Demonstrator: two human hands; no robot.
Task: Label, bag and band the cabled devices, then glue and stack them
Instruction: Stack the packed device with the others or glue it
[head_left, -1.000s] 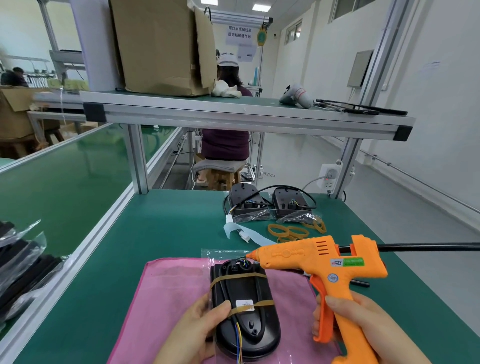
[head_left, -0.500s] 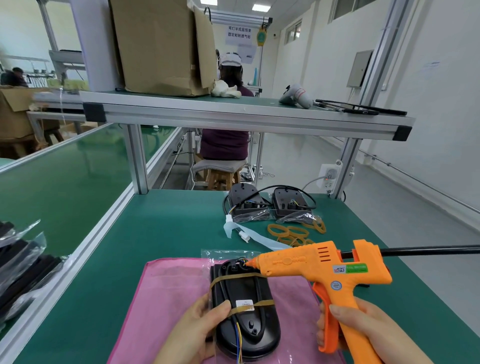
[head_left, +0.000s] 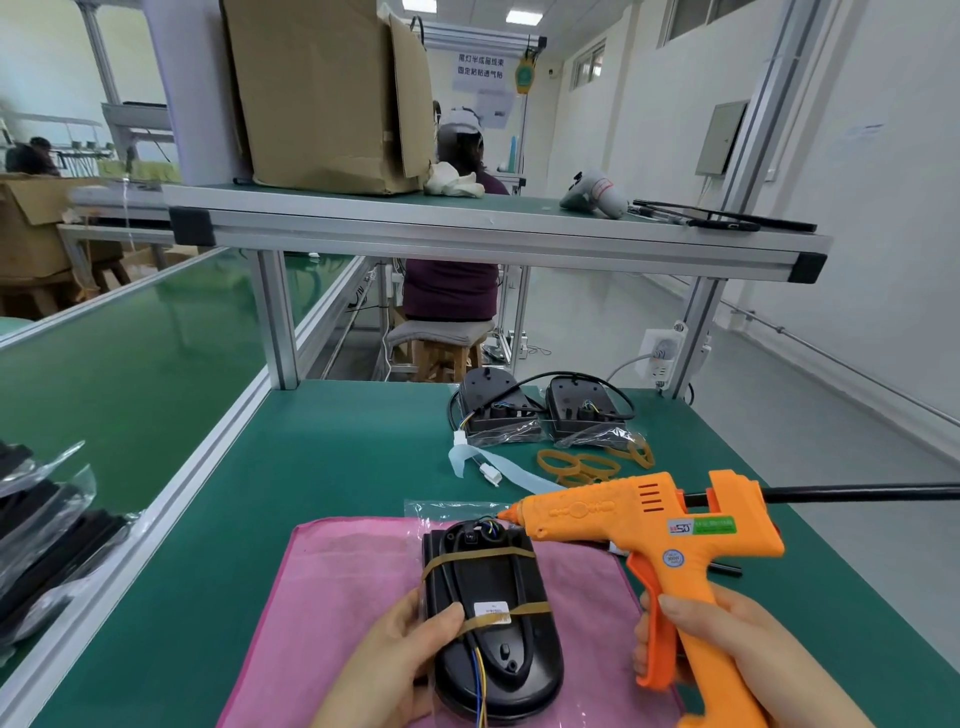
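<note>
A black device (head_left: 496, 629) banded in tan is seen on a pink cloth (head_left: 332, 613), which is laid on the green worktop (head_left: 322, 457). An orange glue gun (head_left: 660, 540) with a green sticker is seen right of the device.

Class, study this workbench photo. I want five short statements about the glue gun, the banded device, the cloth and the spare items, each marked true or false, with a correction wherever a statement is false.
1. The right hand holds an orange glue gun. True.
2. The banded device lies on a blue cloth. False: the cloth is pink.
3. The left hand steadies the device from its side. True.
4. The glue gun's tip points at the device's near end, by the hands. False: it points at the far end, where the wires come out.
5. Loose rubber bands lie on the table behind the glue gun. True.
</note>
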